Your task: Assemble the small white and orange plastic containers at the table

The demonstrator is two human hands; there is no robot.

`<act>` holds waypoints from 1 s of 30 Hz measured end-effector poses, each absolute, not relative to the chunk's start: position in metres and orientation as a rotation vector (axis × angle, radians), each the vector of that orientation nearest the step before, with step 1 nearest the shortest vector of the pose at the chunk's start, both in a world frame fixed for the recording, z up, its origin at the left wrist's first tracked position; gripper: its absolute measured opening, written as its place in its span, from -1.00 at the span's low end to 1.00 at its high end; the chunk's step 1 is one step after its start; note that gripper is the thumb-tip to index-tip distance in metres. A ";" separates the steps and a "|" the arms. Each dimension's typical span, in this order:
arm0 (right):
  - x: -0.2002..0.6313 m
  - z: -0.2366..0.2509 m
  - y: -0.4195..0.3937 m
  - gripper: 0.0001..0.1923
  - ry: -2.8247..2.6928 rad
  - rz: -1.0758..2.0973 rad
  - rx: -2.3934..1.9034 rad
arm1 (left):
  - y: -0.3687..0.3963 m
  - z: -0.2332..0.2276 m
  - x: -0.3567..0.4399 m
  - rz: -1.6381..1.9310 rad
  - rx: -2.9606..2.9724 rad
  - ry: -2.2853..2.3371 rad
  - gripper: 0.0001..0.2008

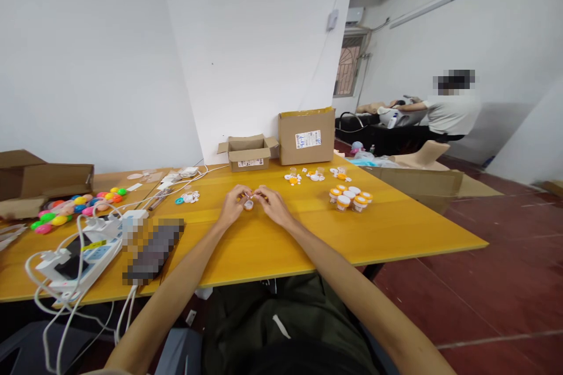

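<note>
My left hand (234, 204) and my right hand (271, 201) meet over the middle of the yellow table. Both have their fingers pinched around a small white piece between the fingertips, too small to name. Just beneath the fingertips is a small round jar part with an orange rim (248, 205). Off to the right stands a cluster of small clear jars with orange and white lids (350, 196). Beyond my hands lie loose white and orange lid parts (293, 178), in several small groups.
Two cardboard boxes, a small open one (248, 154) and a larger one (307, 137), stand at the back. Leftward are a power strip (99, 258) with cables, a blurred phone (153, 251), white rings (190, 197) and colourful plastic eggs (83, 206). A person (453, 111) sits far right.
</note>
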State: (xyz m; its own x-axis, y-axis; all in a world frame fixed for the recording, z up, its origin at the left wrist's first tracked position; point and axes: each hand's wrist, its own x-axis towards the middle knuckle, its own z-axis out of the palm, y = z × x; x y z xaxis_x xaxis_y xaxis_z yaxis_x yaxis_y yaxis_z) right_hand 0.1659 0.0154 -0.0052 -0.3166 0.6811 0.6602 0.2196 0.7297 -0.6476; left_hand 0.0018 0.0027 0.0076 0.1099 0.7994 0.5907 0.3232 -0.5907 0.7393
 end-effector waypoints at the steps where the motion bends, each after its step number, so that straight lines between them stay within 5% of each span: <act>1: 0.166 -0.005 0.015 -0.82 -1.878 0.551 -0.694 | 0.003 0.007 0.002 1.493 1.945 1.079 -0.94; 17: 0.163 -0.009 0.018 -0.84 -1.795 0.718 -0.613 | 0.004 0.003 0.004 1.427 1.885 1.069 -0.99; 30: 0.162 -0.008 0.018 -0.89 -1.678 0.901 -0.611 | -0.001 0.006 0.006 1.442 1.927 1.069 -0.81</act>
State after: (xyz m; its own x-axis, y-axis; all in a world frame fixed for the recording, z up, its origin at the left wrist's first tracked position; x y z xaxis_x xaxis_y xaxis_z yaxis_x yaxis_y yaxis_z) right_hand 0.1621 0.0175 -0.0076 -0.2841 0.7727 0.5676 -0.0464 0.5802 -0.8131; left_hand 0.0063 -0.0015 0.0063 0.1296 0.8228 0.5533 0.2902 -0.5650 0.7723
